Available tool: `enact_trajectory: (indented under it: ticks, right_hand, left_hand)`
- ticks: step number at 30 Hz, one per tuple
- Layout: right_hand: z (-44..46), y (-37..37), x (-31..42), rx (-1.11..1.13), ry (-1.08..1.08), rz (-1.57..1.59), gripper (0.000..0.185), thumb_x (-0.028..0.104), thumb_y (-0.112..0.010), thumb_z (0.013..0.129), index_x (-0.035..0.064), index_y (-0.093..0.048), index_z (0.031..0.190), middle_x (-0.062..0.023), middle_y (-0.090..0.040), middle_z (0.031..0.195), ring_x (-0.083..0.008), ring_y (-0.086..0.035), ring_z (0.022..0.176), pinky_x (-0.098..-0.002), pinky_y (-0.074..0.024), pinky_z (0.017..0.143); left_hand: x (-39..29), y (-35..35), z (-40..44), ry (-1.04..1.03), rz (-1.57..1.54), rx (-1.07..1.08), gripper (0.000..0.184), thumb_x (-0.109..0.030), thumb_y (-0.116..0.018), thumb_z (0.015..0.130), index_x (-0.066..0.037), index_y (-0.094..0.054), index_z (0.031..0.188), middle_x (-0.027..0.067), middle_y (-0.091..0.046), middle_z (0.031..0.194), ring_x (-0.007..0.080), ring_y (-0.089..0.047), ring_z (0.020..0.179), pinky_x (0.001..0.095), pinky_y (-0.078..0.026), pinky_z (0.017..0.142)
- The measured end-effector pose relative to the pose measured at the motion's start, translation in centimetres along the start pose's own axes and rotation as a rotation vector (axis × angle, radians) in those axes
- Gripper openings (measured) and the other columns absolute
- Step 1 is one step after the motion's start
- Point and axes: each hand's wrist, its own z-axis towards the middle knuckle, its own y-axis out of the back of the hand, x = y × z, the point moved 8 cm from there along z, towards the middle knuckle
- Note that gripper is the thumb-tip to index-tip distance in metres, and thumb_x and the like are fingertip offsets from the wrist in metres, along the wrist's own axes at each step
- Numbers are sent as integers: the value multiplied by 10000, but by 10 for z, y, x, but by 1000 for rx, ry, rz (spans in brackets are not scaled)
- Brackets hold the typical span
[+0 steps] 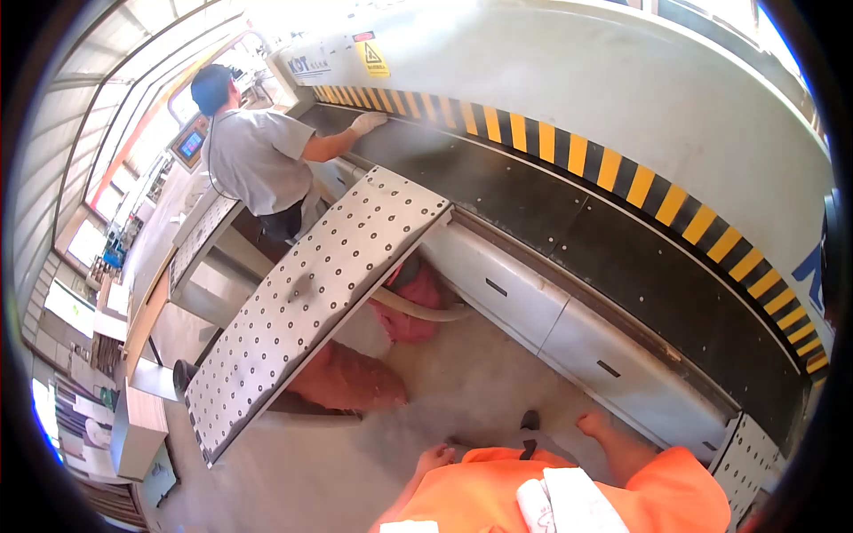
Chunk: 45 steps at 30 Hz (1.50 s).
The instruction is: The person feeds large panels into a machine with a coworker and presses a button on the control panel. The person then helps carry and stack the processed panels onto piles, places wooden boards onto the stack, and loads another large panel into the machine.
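Observation:
My left hand point(435, 457) is beside the orange clothing point(498, 489), low in the view, its fingers curled with nothing visible in them. Out in front of my body on the right, my right hand point(590, 424) is loosely closed, and no object shows in it. It is nearest to the light grey front panel of the large machine point(613, 351) and touches nothing that I can make out. A white cloth or glove point(582, 502) lies against the orange clothing.
A dotted table point(311, 284) extends from the machine's black bed point(569, 213), below a striped guard point(609, 169). Another person point(258, 155) in grey reaches onto the bed with a gloved hand. Red bags point(342, 377) and a hose point(418, 308) are under the table. Another dotted table point(746, 457) is at right.

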Motion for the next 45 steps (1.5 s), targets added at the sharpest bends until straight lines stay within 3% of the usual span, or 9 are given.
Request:
enact_trajectory:
  ticks: [2,4,8,12,18,24,32,39,45]
  right_hand:
    - [-10,56,25,-14,33,-19,202,238,-662,750,93,-759,851,-122,-736,877,-271,-703,786,-415,-552,730]
    - [9,64,28,-20,76,33,184,210,-666,747,87,-757,849,-123,-734,854,-267,-703,783,-402,-552,729]
    - [35,43,31,-46,48,278,168,185,-688,746,68,-751,848,-124,-728,817,-244,-697,755,-383,-550,703]
    - [11,41,73,37,117,246,183,198,-707,773,58,-741,885,-110,-718,788,-210,-684,722,-365,-543,670]
    - [-16,40,94,146,152,310,214,215,-728,792,53,-732,930,-96,-716,805,-203,-681,735,-356,-539,690]
    - [-19,68,119,178,176,319,262,231,-732,799,50,-727,988,-119,-724,929,-224,-690,865,-353,-540,783]
    - [-40,117,218,224,326,385,318,230,-704,816,47,-703,1075,-154,-714,1029,-260,-690,961,-352,-535,847]
    - [-74,91,251,323,416,449,331,231,-709,830,29,-690,1092,-135,-719,1014,-238,-691,949,-344,-537,844]
    - [-116,55,218,329,338,410,330,218,-713,837,13,-690,1094,-130,-720,987,-208,-691,912,-329,-539,815]
  left_hand:
    - [-16,-9,-6,14,81,-9,477,-382,-667,890,5,-662,1168,98,-729,911,166,-683,830,319,-530,765]
    - [-27,-8,-13,25,108,-19,468,-384,-665,887,-9,-667,1167,102,-730,921,169,-686,840,316,-531,770]
    - [-18,22,-28,79,206,-144,414,-380,-673,854,-34,-711,1078,120,-734,919,194,-704,860,319,-537,778]
    - [-5,46,-36,199,275,-270,340,-348,-660,820,-59,-744,979,132,-738,871,229,-719,846,343,-547,782]
    - [26,27,1,119,167,-198,357,-350,-619,818,-64,-739,996,161,-731,876,259,-718,864,373,-542,810]
    - [-30,-5,-1,85,206,-148,412,-369,-626,823,-46,-715,1063,210,-709,1002,313,-687,990,395,-514,878]
    - [-45,4,-30,98,215,-146,421,-379,-623,847,-33,-707,1072,209,-706,1022,305,-688,978,389,-518,856]
    - [-3,29,-51,156,295,-257,388,-376,-619,855,-44,-721,1030,197,-715,986,298,-694,961,391,-526,841]
    - [-13,20,-59,151,171,-86,436,-376,-621,851,-3,-702,1061,222,-706,1005,339,-682,994,399,-521,857]
